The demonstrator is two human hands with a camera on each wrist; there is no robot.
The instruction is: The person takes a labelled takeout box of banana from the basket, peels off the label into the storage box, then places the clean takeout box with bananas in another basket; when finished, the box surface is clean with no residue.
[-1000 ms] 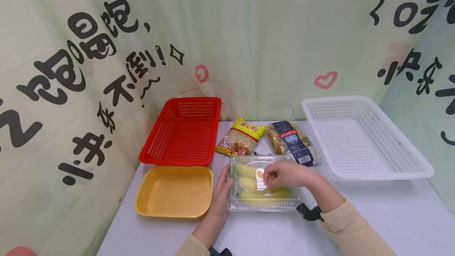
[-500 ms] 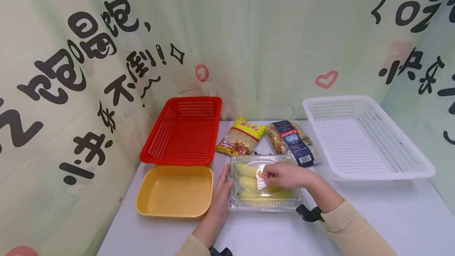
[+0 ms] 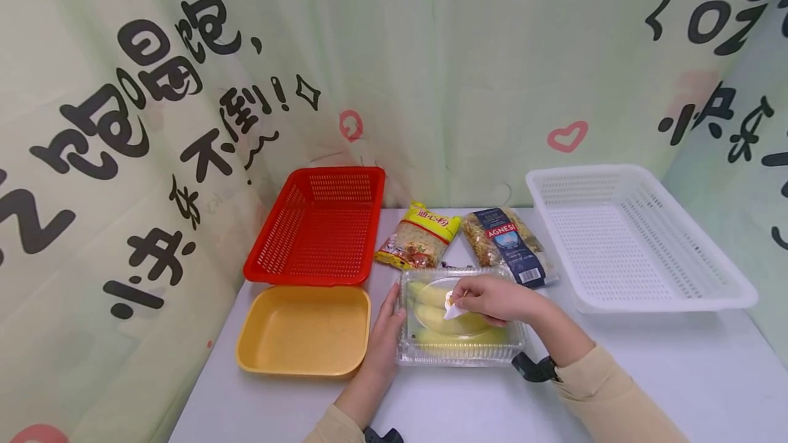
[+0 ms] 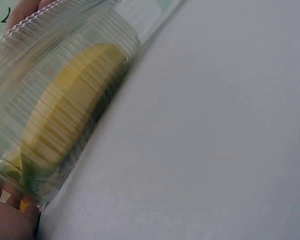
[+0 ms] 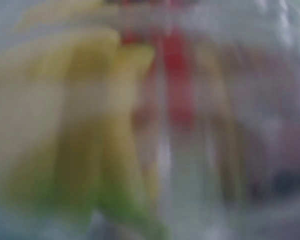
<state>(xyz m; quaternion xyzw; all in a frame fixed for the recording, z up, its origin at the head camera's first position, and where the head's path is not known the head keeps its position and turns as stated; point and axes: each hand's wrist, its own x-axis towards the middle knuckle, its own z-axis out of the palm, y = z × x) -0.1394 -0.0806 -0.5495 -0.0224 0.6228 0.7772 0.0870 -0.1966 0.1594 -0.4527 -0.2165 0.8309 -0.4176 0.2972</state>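
Observation:
A clear plastic clamshell box (image 3: 455, 359) of bananas (image 3: 434, 318) lies on the white table. My right hand (image 3: 492, 298) is over its lid and pinches a white sticker label (image 3: 452, 312), part of which is lifted and folded up. Along the box's left side rests my left hand (image 3: 384, 333), its fingers extended against the wall. In the left wrist view, a banana (image 4: 72, 102) shows through the ribbed wall, with fingertips of the left hand (image 4: 12, 217) at the lower corner. Bananas (image 5: 90, 110) fill much of the blurred right wrist view.
A red basket (image 3: 254, 272) and a yellow tub (image 3: 301, 340) stand at the left, a large white basket (image 3: 665, 303) at the right. Behind the box lie a yellow-topped pasta bag (image 3: 420, 238) and an AGNESI pasta bag (image 3: 505, 241). A printed curtain (image 3: 480, 74) hangs behind.
My right hand has peeled part of the sticker label up from the lid; it lay flat one second ago. The left hand has stayed against the box.

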